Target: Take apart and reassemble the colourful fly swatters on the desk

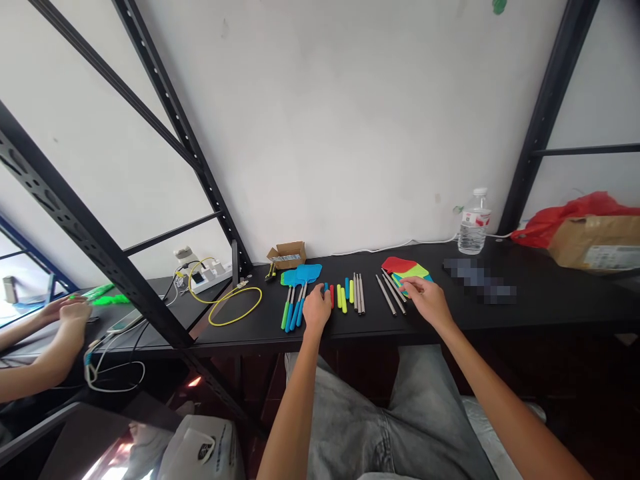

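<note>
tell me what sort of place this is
Probably a small assembly workshop: plastic fly swatter heads, coloured handle grips and metal rods lie in groups along a black bench, and another person's hands are at a neighbouring bench.

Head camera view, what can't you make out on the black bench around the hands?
Head view:
- Short coloured sticks: lower ends hidden by the left hand.
- Stack of coloured swatter heads: front hidden by the right hand.
- Patch on the bench: pixelated, unrecognisable.
- Cardboard parcel: cut off by the right edge.
</note>
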Action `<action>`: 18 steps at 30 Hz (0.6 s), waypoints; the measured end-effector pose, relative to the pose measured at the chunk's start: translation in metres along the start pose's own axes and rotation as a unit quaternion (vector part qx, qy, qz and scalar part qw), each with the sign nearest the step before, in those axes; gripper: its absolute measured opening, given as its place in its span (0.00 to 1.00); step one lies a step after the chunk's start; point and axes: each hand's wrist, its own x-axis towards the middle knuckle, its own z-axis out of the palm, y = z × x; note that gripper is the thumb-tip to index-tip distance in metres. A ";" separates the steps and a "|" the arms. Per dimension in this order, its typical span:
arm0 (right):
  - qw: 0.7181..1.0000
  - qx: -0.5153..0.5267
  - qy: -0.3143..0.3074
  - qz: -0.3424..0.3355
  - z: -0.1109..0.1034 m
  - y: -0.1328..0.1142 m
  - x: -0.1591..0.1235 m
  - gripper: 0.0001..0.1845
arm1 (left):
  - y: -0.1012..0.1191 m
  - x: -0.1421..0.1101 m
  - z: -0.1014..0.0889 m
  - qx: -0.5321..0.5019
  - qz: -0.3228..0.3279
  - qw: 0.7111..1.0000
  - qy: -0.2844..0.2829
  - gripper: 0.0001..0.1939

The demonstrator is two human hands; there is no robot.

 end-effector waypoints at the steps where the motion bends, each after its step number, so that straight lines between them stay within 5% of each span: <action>1: 1.000 -0.004 0.000 -0.003 0.000 0.000 0.000 0.13 | 0.000 0.000 0.000 -0.007 -0.003 1.000 0.002 0.23; 10: 0.993 -0.110 -0.021 -0.047 0.002 -0.005 -0.002 0.13 | 0.001 0.000 -0.003 -0.045 -0.014 0.999 0.021 0.22; 18: 0.955 -0.270 -0.073 -0.095 0.014 -0.023 -0.009 0.11 | -0.003 -0.002 -0.002 -0.077 -0.010 0.997 0.032 0.20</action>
